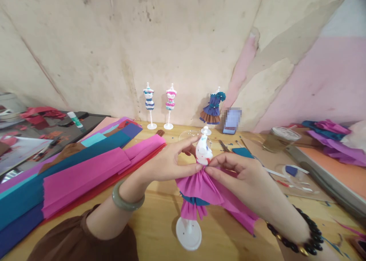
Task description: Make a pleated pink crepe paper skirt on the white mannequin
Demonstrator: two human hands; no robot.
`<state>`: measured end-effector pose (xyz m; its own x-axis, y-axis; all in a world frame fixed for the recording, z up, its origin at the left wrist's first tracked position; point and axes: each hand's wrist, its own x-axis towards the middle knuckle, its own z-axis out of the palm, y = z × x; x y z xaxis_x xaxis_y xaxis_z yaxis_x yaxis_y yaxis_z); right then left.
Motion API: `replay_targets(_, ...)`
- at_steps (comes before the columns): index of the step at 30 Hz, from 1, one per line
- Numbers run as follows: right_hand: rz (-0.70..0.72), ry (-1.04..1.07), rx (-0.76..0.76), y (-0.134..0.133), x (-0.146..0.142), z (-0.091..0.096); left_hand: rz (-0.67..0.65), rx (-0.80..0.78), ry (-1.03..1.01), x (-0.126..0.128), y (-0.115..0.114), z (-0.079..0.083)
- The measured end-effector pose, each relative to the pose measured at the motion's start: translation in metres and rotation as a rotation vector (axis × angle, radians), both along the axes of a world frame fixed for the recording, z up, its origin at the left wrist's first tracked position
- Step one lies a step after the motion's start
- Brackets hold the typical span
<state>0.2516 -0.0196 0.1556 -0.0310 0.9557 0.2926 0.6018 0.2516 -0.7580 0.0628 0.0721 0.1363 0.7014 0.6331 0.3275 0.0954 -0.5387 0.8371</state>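
A small white dress form stands tilted on its round base in front of me. Gathered pink crepe paper wraps its waist as a skirt, over a teal layer and a lower pink ruffle. My left hand grips the form from the left, thumb on the paper at the waist and fingers partly hidden behind the torso. At the waist's right side, my right hand pinches the gathered paper between thumb and fingers. A loose pink strip trails out below this hand.
Folded crepe paper sheets in several colours lie at the left. Two decorated dress forms and one in a blue and brown dress stand by the wall, near a phone. At right are a lidded cup and cardboard.
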Motion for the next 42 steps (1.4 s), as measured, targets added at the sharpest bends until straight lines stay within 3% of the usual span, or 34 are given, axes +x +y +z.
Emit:
replay_targets(10,-0.020,0.008,0.008,-0.001,-0.002,-0.001,-0.046,0.037,-0.007,0.000,-0.001,0.002)
replay_targets(16,-0.029,0.027,-0.003,-0.001,-0.002,-0.004,0.024,0.049,0.001,0.004,-0.003,0.001)
replay_targets(21,0.032,0.018,-0.010,0.002,0.004,-0.007,0.001,0.064,-0.032,0.004,-0.002,0.005)
replay_targets(24,0.032,-0.039,0.116,0.000,0.010,-0.007,-0.002,0.079,-0.076,0.003,0.002,0.008)
replay_targets(30,0.133,-0.384,0.504,-0.007,0.006,-0.008,0.092,0.034,-0.175,0.001,0.015,0.000)
replay_targets(34,0.086,-0.514,0.753,-0.005,-0.005,-0.013,0.129,0.006,-0.173,0.001,0.016,-0.001)
replay_targets(42,0.144,-0.630,0.898,-0.005,-0.013,-0.018,0.118,-0.075,-0.221,-0.001,0.019,-0.001)
